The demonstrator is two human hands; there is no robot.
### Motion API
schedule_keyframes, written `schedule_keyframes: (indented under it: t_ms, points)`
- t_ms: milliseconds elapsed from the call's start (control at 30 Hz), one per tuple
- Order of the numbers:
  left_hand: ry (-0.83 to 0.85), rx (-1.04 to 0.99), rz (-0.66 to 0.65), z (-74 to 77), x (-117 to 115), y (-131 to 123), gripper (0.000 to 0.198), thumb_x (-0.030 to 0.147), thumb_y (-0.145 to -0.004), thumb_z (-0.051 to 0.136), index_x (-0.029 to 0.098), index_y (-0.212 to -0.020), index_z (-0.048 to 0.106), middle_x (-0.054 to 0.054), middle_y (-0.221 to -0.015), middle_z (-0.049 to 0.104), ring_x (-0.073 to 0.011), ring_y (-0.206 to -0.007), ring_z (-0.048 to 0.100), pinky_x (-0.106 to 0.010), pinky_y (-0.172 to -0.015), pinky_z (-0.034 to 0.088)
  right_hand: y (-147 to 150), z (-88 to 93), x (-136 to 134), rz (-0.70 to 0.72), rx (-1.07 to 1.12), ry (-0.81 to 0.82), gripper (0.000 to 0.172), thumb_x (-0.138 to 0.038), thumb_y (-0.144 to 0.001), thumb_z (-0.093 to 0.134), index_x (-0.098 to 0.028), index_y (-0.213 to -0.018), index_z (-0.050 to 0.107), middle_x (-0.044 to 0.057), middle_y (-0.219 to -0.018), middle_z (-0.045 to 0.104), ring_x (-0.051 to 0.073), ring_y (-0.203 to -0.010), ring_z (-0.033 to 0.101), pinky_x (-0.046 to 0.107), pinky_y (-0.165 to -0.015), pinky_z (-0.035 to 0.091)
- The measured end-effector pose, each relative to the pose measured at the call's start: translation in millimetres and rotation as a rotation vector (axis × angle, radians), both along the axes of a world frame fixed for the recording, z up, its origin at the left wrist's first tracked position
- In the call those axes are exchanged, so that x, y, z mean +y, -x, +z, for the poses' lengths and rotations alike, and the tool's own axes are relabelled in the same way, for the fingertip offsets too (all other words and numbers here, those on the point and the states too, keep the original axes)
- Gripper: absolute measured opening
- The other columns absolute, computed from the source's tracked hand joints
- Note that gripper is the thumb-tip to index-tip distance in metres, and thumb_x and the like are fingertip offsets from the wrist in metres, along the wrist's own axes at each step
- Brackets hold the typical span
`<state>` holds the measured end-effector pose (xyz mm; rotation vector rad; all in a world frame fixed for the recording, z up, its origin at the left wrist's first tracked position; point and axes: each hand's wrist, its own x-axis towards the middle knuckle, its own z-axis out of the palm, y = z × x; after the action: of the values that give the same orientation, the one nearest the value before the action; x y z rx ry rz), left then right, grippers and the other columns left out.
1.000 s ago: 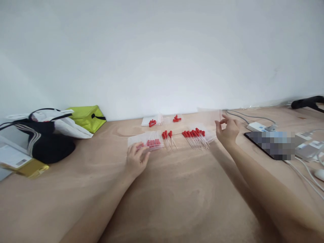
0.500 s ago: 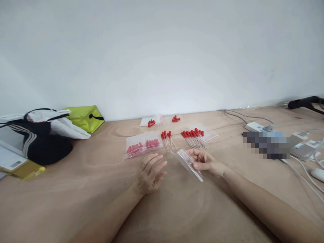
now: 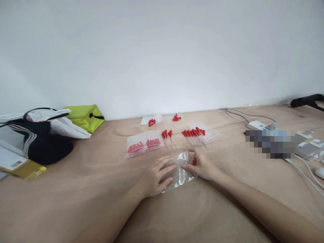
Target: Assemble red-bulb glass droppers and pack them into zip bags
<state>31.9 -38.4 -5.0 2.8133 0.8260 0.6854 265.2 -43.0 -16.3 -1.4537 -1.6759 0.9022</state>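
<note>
A clear plastic zip bag lies on the table between my hands. My right hand pinches its right edge between thumb and fingers. My left hand rests on the bag's left part, fingers stretched and slightly apart. Just beyond the bag are a few red-bulbed droppers with thin stems. A larger row of the same droppers lies to their right, beside or partly over another clear bag. Flat bags of red rubber bulbs lie beyond my left hand.
Loose red bulbs sit with small bags near the wall, and more red bulbs lie beside them. At left are a black cap, a lime-green bag and a yellow box. A power strip with cables occupies the right.
The clear bag, held tilted in my right hand before, now lies flatter and further left. My left hand has moved right and come down onto it.
</note>
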Motion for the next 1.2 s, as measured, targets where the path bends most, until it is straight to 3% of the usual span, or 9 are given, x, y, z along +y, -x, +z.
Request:
schedule_keyframes:
  t_ms: [133, 233, 400, 667, 867, 1033, 1200]
  points:
    - [0.164, 0.129, -0.007, -0.9, -0.5, -1.4, 0.036, 0.033, -0.084, 0.046, 0.022, -0.118, 0.051, -0.009, -0.125, 0.048, -0.0223, -0.117, 0.042, -0.042, -0.097, 0.037, 0.5, 12.3, 24.8, -0.109, -0.368, -0.149, 0.032, -0.04, -0.067, 0.061, -0.018, -0.089, 0.056, 0.001, -0.062, 0.057, 0.016, -0.06, 0.054, 0.026, -0.055, 0.038]
    - [0.182, 0.126, -0.016, -1.0, 1.4, -0.2, 0.037, 0.033, -0.083, 0.047, 0.022, -0.118, 0.051, -0.009, -0.126, 0.047, -0.0223, -0.119, 0.041, -0.043, -0.099, 0.035, 12.5, 15.9, 56.4, -0.124, -0.412, -0.176, 0.018, -0.032, -0.07, 0.058, -0.017, -0.08, 0.057, 0.004, -0.072, 0.061, 0.015, -0.068, 0.057, 0.025, -0.06, 0.039]
    - [0.186, 0.146, -0.024, -2.2, 3.7, 1.2, 0.038, 0.034, -0.083, 0.046, 0.023, -0.119, 0.05, -0.008, -0.127, 0.047, -0.0214, -0.119, 0.041, -0.043, -0.1, 0.033, 49.3, 14.3, 92.6, -0.212, -0.46, -0.155, 0.019, -0.033, -0.074, 0.051, -0.016, -0.081, 0.058, 0.007, -0.084, 0.062, 0.017, -0.079, 0.057, 0.026, -0.067, 0.04]
    - [0.199, 0.124, -0.02, -2.2, 2.1, 1.0, 0.037, 0.034, -0.083, 0.047, 0.023, -0.118, 0.051, -0.008, -0.126, 0.048, -0.0218, -0.118, 0.042, -0.043, -0.098, 0.034, 70.0, 11.8, 103.7, -0.268, -0.468, -0.05, 0.023, -0.038, -0.075, 0.048, -0.018, -0.081, 0.058, 0.009, -0.091, 0.062, 0.021, -0.089, 0.057, 0.03, -0.073, 0.041]
    - [0.204, 0.119, -0.023, -3.3, 2.3, 0.9, 0.037, 0.034, -0.083, 0.047, 0.024, -0.118, 0.05, -0.008, -0.126, 0.048, -0.0212, -0.118, 0.042, -0.043, -0.099, 0.033, 65.5, 11.9, 107.1, -0.395, -0.403, -0.034, 0.032, -0.036, -0.079, 0.045, -0.013, -0.101, 0.047, 0.015, -0.1, 0.058, 0.024, -0.091, 0.057, 0.031, -0.073, 0.042]
    - [0.205, 0.112, -0.02, -2.5, 2.1, 1.4, 0.037, 0.034, -0.083, 0.048, 0.025, -0.118, 0.05, -0.007, -0.126, 0.048, -0.0218, -0.118, 0.042, -0.042, -0.098, 0.034, 65.9, 13.6, 112.0, -0.351, -0.387, 0.047, 0.032, -0.03, -0.077, 0.047, -0.012, -0.103, 0.045, 0.018, -0.096, 0.06, 0.027, -0.091, 0.058, 0.035, -0.073, 0.042]
    - [0.215, 0.141, -0.011, 0.8, 1.1, 0.8, 0.037, 0.034, -0.083, 0.047, 0.023, -0.118, 0.051, -0.008, -0.126, 0.048, -0.022, -0.118, 0.042, -0.043, -0.098, 0.034, 64.1, 12.4, 115.3, -0.329, -0.341, 0.013, 0.032, -0.026, -0.077, 0.046, -0.008, -0.104, 0.047, 0.021, -0.096, 0.06, 0.027, -0.094, 0.056, 0.034, -0.075, 0.042]
